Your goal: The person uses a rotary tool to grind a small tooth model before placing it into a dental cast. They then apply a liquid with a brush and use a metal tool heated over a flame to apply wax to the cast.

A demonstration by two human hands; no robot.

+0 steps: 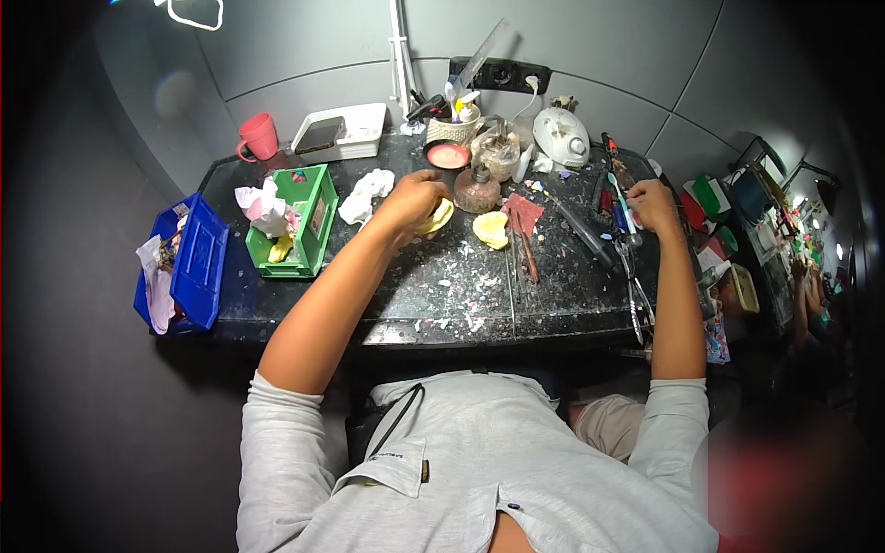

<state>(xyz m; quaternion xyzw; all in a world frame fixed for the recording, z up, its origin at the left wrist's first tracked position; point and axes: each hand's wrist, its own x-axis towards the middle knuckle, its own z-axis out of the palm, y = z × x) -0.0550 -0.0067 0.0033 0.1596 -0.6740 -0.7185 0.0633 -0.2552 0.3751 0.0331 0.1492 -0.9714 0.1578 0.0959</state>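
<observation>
My left hand [417, 203] is closed around a yellow plaster cast [438, 217], its fingers partly hiding it. A second yellow plaster piece [491, 230] lies on the dark bench to its right, beside a red sheet [524, 214]. Over the tools at the right, my right hand [654, 206] has its fingers curled in a pinch on a thin, light-blue and white toothbrush [620, 194]. A glass spirit lamp [477, 190] stands just right of my left hand. Thin metal tools and a red-handled one [528, 256] lie near the second piece.
A green bin [318, 221] and a blue bin [205, 267] stand at the left, holding crumpled paper. White tissue [365, 197] lies near my left forearm. A pink mug [259, 138], white tray [364, 146] and white machine [560, 138] line the back. Shavings litter the bench [387, 295]; people work far right.
</observation>
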